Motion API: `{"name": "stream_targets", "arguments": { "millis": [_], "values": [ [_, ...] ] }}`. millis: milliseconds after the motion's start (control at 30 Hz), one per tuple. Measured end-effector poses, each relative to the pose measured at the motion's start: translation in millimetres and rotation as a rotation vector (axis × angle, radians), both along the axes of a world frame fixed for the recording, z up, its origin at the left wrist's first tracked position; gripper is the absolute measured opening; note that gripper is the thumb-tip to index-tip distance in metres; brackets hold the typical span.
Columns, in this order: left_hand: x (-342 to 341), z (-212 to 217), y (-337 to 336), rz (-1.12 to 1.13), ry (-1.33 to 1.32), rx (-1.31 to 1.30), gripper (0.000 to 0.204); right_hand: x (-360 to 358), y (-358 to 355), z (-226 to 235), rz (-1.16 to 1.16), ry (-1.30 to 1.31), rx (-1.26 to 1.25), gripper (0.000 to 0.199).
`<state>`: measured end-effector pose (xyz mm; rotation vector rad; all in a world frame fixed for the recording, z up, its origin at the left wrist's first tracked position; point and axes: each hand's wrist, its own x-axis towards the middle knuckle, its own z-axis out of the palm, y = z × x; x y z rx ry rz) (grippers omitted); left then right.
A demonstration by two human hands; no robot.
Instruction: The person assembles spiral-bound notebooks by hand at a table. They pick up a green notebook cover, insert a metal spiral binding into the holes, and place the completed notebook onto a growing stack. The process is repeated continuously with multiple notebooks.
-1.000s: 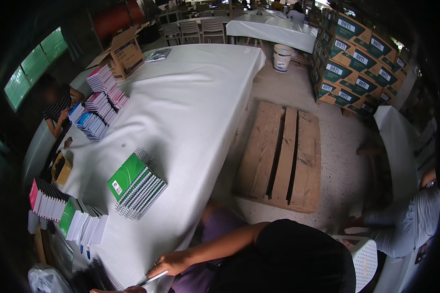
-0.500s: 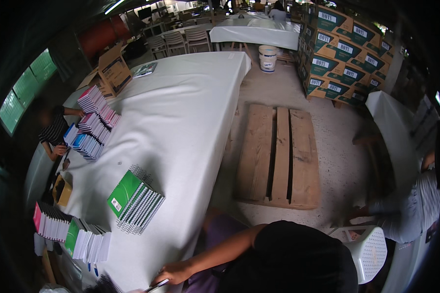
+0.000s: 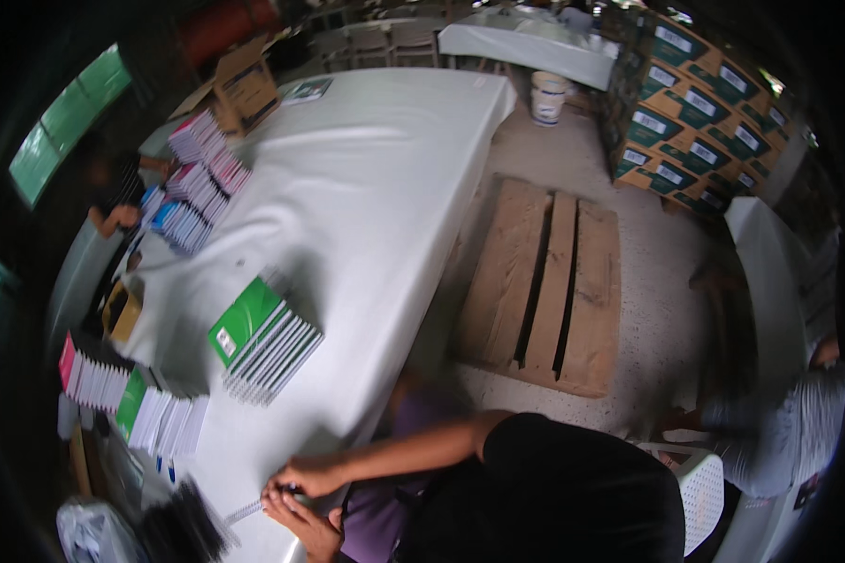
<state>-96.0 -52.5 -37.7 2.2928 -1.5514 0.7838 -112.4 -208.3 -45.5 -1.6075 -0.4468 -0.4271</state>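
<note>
At the near edge of the white-covered table, my two hands meet. My right hand [image 3: 312,476] is closed, with its fingers curled at one end of a thin wire binding coil [image 3: 244,511]. My left hand [image 3: 308,527] lies just below it, its fingertips also closing at the coil's end. The coil points left from my fingers toward a blurred heap of black binding coils [image 3: 186,525]. Farther up the table lies a stack of green spiral notebooks [image 3: 268,328]. Fine detail between my fingers is hidden.
Left are white-paged books [image 3: 167,424], pink-covered books [image 3: 96,380], a cardboard box [image 3: 124,311] and a plastic bag [image 3: 94,533]. A co-worker [image 3: 113,202] sits by notebook piles [image 3: 197,178]. Right are a wooden pallet [image 3: 545,291], stacked cartons [image 3: 699,122] and another person [image 3: 789,432].
My left hand has come into view beside my right. The view has shifted, and my right hand appears higher in it. The wire coil now shows clearly, extending left from my fingers.
</note>
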Motion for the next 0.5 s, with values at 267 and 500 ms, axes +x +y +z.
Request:
{"name": "stream_targets", "arguments": {
  "millis": [267, 500],
  "values": [
    [41.0, 75.8, -22.6, -0.005, 0.42, 0.133, 0.025, 18.0, -1.6, -22.1, -0.14, 0.174, 0.017, 0.02],
    [50.9, 89.9, -19.5, -0.048, 0.553, 0.228, 0.023, 14.7, -3.2, -3.5, -0.047, 0.411, -0.022, 0.019]
  ]
}}
